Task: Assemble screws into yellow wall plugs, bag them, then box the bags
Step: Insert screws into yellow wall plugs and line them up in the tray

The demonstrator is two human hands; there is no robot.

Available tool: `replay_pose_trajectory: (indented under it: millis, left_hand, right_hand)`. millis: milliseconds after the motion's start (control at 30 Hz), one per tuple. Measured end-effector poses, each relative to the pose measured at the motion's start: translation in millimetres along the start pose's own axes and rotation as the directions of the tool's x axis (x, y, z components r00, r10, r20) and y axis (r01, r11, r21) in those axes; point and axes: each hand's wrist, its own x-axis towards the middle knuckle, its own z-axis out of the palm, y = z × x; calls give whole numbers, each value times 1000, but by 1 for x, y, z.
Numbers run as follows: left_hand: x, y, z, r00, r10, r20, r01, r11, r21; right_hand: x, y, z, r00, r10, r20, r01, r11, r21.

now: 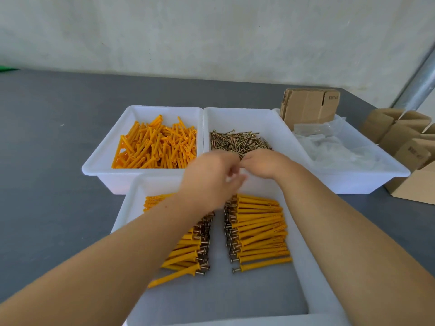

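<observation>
Loose yellow wall plugs (157, 147) fill the back-left white tray (106, 149). A pile of brass screws (237, 141) lies in the middle tray (277, 128). In the near tray (303, 267), plugs with screws fitted lie in two rows, left (188, 255) and right (259, 227). My left hand (211, 177) is blurred, hovering over the near edge of the screw tray with its fingers curled; nothing shows in it. My right hand (263, 163) reaches into the screw pile, back up, fingertips hidden among the screws. The two hands almost touch.
The back-right tray (376, 165) holds clear plastic bags (329, 147) and flat cardboard blanks (308, 104) standing at its far end. Folded cardboard boxes (409, 142) sit on the grey table to the right. A metal pole (419, 83) leans at the far right.
</observation>
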Motion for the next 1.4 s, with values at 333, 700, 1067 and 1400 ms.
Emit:
replay_pose_trajectory:
  millis: [333, 700, 1067, 1400]
  left_hand:
    - [20, -78, -18, 721, -672, 167, 556, 706, 438]
    - [21, -75, -21, 698, -669, 255, 530, 722, 445]
    - [14, -81, -20, 880, -431, -203, 450, 891, 58]
    - [18, -58, -14, 918, -131, -375, 102, 990, -96]
  right_hand:
    - [-3, -9, -9, 984, -49, 172, 70, 991, -115]
    - [-12, 3, -1, 987, -115, -115, 145, 943, 301]
    - [-25, 9, -3, 955, -86, -284, 235, 805, 545]
    - [-26, 11, -5, 960, -22, -280, 176, 823, 541]
